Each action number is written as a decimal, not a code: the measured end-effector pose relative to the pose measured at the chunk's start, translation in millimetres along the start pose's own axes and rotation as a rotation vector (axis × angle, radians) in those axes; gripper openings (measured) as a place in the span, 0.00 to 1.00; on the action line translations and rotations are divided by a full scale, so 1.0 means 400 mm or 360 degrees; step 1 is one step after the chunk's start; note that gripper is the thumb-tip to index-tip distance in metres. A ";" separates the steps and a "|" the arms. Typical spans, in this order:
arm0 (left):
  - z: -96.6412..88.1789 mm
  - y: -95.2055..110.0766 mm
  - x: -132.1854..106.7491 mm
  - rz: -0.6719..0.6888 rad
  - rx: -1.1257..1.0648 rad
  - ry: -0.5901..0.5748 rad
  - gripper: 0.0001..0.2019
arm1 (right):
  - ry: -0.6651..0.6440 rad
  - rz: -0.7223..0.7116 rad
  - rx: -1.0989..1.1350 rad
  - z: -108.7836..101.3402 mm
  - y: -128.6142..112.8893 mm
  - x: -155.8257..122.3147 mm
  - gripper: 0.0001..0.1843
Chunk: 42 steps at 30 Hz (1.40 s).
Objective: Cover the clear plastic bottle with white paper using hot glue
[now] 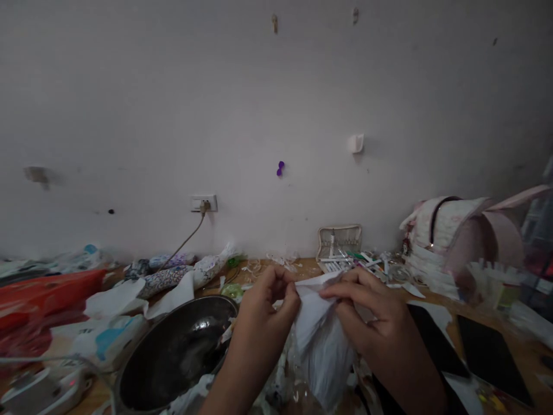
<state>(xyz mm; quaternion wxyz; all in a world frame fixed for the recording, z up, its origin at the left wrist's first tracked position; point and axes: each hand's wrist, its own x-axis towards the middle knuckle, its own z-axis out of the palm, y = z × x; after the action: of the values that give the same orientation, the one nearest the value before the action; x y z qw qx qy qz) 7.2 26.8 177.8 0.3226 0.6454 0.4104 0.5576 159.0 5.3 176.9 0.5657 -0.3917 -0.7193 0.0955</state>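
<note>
Hands meet over a cluttered counter point(525, 354), left hand point(270, 305) and right hand point(371, 314) each pinching the top edge of white folded paper point(317, 323) held between them, beside a dark metal bowl point(173, 354).

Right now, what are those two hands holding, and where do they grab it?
Both hold white folded paper: left hand and right hand pinch its top edge.

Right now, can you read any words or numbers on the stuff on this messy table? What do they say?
None can be read.
Blue-and-white plastic packet by the dark metal bowl: print too blurred.
Patterned cloth rolls near the wall: only patterns, no letters.
White folded paper pinched between left hand and right hand: blank.
</note>
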 end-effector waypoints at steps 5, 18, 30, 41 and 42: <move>-0.015 -0.014 0.011 -0.0012 0.0080 0.0016 0.04 | 0.0021 0.0039 -0.0172 -0.005 0.010 0.003 0.16; 0.024 -0.010 -0.016 -0.0319 -0.0708 -0.0550 0.15 | -0.0164 -0.0024 -0.0058 0.011 -0.012 0.000 0.10; -0.007 -0.029 -0.002 0.0017 0.0064 -0.0194 0.07 | -0.0258 0.0045 -0.0193 0.002 -0.003 -0.002 0.12; 0.004 0.005 -0.017 0.0210 0.0271 -0.0244 0.10 | -0.0091 0.0257 -0.0234 0.021 0.006 0.003 0.09; 0.005 0.007 -0.017 0.0207 0.0276 -0.0239 0.09 | -0.0111 0.0293 -0.0215 0.020 0.004 0.004 0.07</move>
<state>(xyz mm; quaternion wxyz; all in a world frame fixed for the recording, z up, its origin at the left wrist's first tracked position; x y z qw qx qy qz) 9.4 19.5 176.8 0.2586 0.7359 0.3891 0.4900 152.6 10.0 174.2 0.5015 -0.4896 -0.7045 0.1120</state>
